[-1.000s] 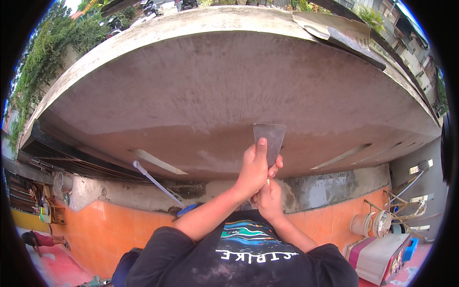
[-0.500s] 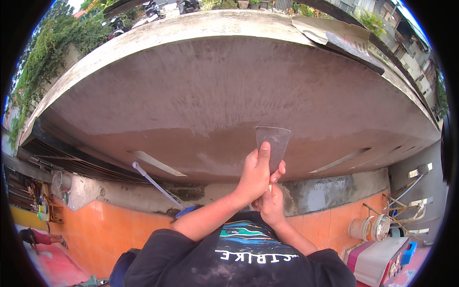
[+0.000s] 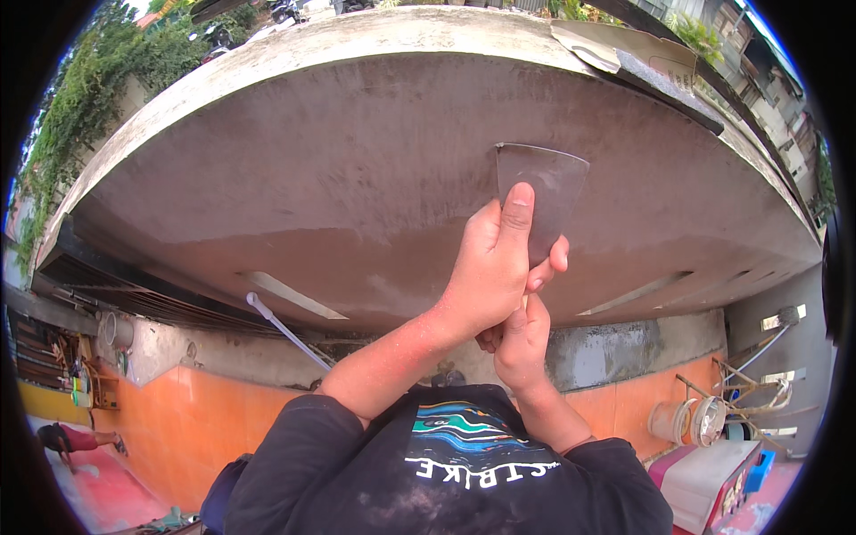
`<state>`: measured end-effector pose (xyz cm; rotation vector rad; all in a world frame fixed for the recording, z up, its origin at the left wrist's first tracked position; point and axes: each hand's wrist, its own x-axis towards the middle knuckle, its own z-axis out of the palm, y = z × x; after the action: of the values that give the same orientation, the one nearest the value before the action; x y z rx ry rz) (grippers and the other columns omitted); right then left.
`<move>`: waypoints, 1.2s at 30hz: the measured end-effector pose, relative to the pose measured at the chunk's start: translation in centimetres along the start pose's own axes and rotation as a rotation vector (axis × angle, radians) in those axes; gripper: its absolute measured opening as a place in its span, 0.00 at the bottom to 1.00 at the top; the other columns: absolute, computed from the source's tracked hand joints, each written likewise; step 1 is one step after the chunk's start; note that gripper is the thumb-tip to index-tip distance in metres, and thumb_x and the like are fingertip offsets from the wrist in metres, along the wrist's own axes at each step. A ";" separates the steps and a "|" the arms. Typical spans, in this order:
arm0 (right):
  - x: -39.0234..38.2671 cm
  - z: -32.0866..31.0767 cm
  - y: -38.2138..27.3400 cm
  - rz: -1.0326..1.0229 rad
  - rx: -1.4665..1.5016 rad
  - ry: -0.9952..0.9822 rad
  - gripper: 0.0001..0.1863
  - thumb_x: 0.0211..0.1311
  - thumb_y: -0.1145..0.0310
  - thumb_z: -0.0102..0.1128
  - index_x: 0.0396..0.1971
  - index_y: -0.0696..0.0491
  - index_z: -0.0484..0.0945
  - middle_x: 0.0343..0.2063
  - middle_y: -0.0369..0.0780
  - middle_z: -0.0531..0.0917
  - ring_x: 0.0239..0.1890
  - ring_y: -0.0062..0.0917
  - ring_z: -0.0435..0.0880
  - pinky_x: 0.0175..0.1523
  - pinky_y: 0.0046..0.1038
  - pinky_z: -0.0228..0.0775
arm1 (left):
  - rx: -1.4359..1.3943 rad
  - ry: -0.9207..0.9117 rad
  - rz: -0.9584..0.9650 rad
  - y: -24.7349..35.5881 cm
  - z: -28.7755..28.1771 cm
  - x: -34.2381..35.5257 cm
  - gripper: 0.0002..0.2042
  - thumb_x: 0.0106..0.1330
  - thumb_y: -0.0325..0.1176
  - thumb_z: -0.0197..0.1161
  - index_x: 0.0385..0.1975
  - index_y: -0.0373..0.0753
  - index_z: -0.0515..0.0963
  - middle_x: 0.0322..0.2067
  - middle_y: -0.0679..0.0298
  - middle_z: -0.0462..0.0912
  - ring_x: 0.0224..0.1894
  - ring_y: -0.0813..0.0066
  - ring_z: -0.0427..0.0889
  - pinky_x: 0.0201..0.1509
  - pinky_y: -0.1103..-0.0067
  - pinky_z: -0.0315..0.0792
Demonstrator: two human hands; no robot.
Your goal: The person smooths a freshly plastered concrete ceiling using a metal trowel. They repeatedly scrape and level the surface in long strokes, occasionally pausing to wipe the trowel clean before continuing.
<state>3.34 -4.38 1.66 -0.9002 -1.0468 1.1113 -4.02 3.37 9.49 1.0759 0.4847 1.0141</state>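
Observation:
A wide-bladed scraper (image 3: 555, 198) is held in front of the brownish-grey wall (image 3: 312, 169), its broad edge upward. My left hand (image 3: 499, 263) grips it, with the thumb laid along the blade and the fingertips showing at its right side. Just below, my right hand (image 3: 524, 343) is closed round the handle, which is mostly hidden by both hands. The blade's top edge appears to be against the wall. Streaks mark the wall's upper part, and a darker, smoother band runs below.
Torn cardboard (image 3: 637, 58) lies on the wall's top ledge (image 3: 401, 37). A pale long-handled tool (image 3: 281, 328) leans at the left. Buckets (image 3: 709, 419) and a striped box (image 3: 709, 481) stand at the lower right. Another person (image 3: 85, 440) is at the far left on the orange floor (image 3: 223, 428).
Both hands have pushed the scraper up the wall and slightly to the right. My arms reach farther out, and the view has shifted a little.

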 end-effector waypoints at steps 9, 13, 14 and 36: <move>-5.1 -1.1 3.2 0.308 0.050 -0.020 0.16 0.78 0.57 0.38 0.37 0.54 0.67 0.20 0.31 0.70 0.17 0.11 0.65 0.21 0.16 0.57 | -0.063 0.164 -0.278 -4.8 -1.4 -3.1 0.26 0.74 0.61 0.41 0.34 0.40 0.66 0.22 0.64 0.75 0.18 0.86 0.64 0.20 0.86 0.61; -3.8 -0.5 3.4 0.256 0.051 -0.012 0.17 0.78 0.56 0.39 0.37 0.54 0.67 0.19 0.32 0.70 0.16 0.13 0.65 0.21 0.18 0.58 | -0.031 0.112 -0.253 -4.5 -2.0 -2.3 0.27 0.74 0.62 0.41 0.33 0.40 0.66 0.22 0.64 0.75 0.18 0.86 0.64 0.20 0.86 0.61; -3.0 -0.2 3.1 0.238 0.040 0.001 0.18 0.78 0.55 0.39 0.36 0.55 0.66 0.18 0.33 0.70 0.15 0.14 0.66 0.20 0.19 0.60 | 0.011 0.117 -0.322 -3.8 -1.9 -2.1 0.27 0.74 0.62 0.41 0.33 0.40 0.67 0.22 0.64 0.75 0.18 0.86 0.64 0.20 0.86 0.61; -2.9 0.5 2.0 0.216 0.068 0.012 0.19 0.78 0.54 0.38 0.35 0.55 0.68 0.18 0.32 0.70 0.16 0.13 0.66 0.21 0.18 0.59 | -0.001 0.029 -0.242 -3.0 -1.9 -1.9 0.23 0.77 0.57 0.41 0.36 0.39 0.67 0.26 0.65 0.76 0.20 0.85 0.65 0.22 0.85 0.62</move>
<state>2.04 -6.74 -0.63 -0.9805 -0.9117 1.3114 -5.10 2.34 5.75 0.9765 0.6218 0.8175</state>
